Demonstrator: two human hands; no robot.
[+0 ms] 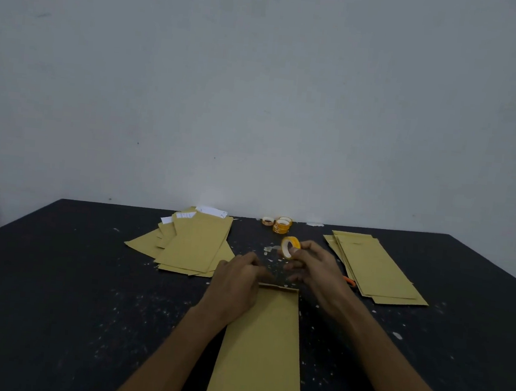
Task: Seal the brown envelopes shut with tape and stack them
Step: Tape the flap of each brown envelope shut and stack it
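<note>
A brown envelope (262, 347) lies lengthwise in front of me on the dark table (52, 286). My right hand (315, 270) grips a yellow tape roll (289, 246) just beyond the envelope's far end. My left hand (235, 283) rests at the envelope's top left corner, fingers pinched together, apparently on the tape's end, though the strip is too faint to see. A loose pile of brown envelopes (192, 245) with white paper showing lies at the back left. A neater stack of envelopes (372, 268) lies at the right.
Several spare tape rolls (279, 224) sit by the table's far edge against the grey wall. An orange object (349, 280) pokes out beside the right stack, mostly hidden. Small white scraps speckle the tabletop.
</note>
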